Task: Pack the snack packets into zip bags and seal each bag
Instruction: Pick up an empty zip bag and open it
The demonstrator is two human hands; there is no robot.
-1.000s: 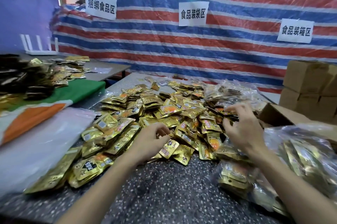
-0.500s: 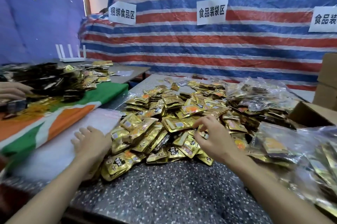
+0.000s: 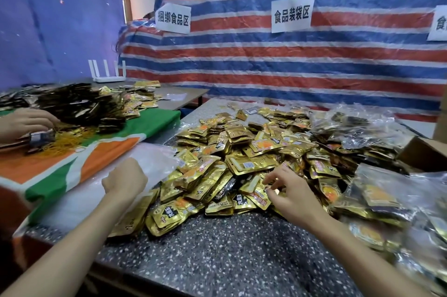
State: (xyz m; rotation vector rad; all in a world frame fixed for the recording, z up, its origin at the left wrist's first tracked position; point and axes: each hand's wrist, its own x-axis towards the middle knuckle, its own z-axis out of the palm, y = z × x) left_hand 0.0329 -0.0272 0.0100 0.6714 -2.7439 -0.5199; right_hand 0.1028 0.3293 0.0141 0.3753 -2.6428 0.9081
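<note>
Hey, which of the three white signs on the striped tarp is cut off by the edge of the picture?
The rightmost sign: only its left part shows at the frame's right edge. The left sign and the middle sign are both whole.

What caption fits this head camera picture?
Right hand pinches at a heap of gold snack packets; left hand over clear bags.

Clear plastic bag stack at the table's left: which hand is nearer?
Left. The left hand is on the clear plastic bag stack; the right hand is off to its right, on the snack packets.
</note>
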